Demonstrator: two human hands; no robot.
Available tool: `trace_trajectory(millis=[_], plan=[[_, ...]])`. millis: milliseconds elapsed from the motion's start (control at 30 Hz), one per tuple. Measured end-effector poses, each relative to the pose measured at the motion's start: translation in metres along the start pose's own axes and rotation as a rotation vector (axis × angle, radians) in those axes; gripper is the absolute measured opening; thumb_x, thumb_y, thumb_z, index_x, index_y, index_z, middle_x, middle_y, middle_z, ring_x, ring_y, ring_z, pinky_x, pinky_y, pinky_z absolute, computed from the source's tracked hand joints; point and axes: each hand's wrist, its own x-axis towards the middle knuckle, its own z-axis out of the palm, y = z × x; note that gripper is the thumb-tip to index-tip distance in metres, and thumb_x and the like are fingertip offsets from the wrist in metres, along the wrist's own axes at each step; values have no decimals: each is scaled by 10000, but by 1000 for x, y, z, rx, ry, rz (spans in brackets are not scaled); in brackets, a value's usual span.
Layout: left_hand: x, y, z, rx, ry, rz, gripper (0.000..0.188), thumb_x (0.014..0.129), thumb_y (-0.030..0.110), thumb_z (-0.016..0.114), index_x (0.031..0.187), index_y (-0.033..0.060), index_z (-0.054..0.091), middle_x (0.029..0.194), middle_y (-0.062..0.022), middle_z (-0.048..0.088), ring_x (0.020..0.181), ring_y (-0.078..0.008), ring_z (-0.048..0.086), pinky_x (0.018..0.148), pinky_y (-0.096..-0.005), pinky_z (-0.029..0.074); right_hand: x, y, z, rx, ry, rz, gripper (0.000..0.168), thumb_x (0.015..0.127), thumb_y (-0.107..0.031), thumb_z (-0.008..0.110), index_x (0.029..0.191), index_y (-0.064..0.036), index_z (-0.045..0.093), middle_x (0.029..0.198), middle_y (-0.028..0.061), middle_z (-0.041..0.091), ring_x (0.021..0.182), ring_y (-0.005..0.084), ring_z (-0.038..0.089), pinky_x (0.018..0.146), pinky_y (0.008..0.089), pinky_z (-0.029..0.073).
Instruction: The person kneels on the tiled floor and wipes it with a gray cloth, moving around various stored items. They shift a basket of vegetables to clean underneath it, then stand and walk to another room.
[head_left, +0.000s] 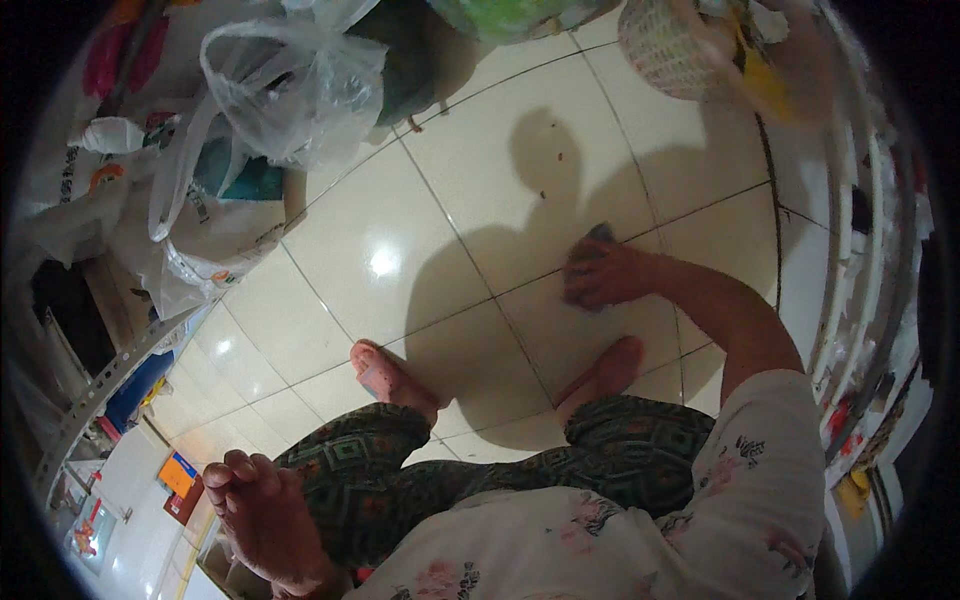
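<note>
On the tiled floor (517, 337), my right hand (611, 274) presses down over a dark grey cloth (598, 234), which shows past the fingertips and below the palm. That arm reaches out from the right side of my body. My left hand (262, 510) is raised beside my left knee, its fingers loosely bent, and I see nothing in it. Small dark crumbs (559, 156) lie on the tile beyond the cloth. My feet in pink slippers (375, 371) stand apart, and my shadow falls across the tiles.
Clear plastic bags (300, 90) crowd the left, by a perforated metal shelf edge (112, 390). A green plastic bag (510, 19) and a woven basket (664, 52) stand at the far side. White shelf rails (844, 225) run along the right.
</note>
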Motion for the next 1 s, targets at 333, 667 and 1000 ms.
trace_trajectory(millis=[333, 667, 1000], plan=[[3, -24, -12, 210, 146, -41, 173, 898, 103, 525, 1067, 63, 527, 964, -53, 555, 813, -118, 536, 657, -231, 461, -138, 53, 2, -107, 788, 1019, 275, 746, -133, 643, 1012, -151, 577, 1266, 65, 469, 1205, 319, 422, 965, 475, 392], [13, -51, 16, 432, 198, -53, 124, 897, 110, 484, 1014, 84, 518, 904, -16, 544, 729, -97, 493, 556, -219, 384, -196, 79, -10, -246, 1355, 1441, 361, 750, -64, 632, 1106, -82, 576, 1183, 133, 526, 1092, 331, 492, 937, 430, 408], [24, -62, 20, 510, 164, -103, 151, 868, 172, 576, 1013, 146, 546, 863, 33, 564, 693, -66, 472, 555, -211, 370, -264, 82, 34, 9, 1403, 1795, 391, 761, -190, 650, 1137, -111, 574, 1197, 150, 526, 1125, 349, 480, 947, 443, 401]])
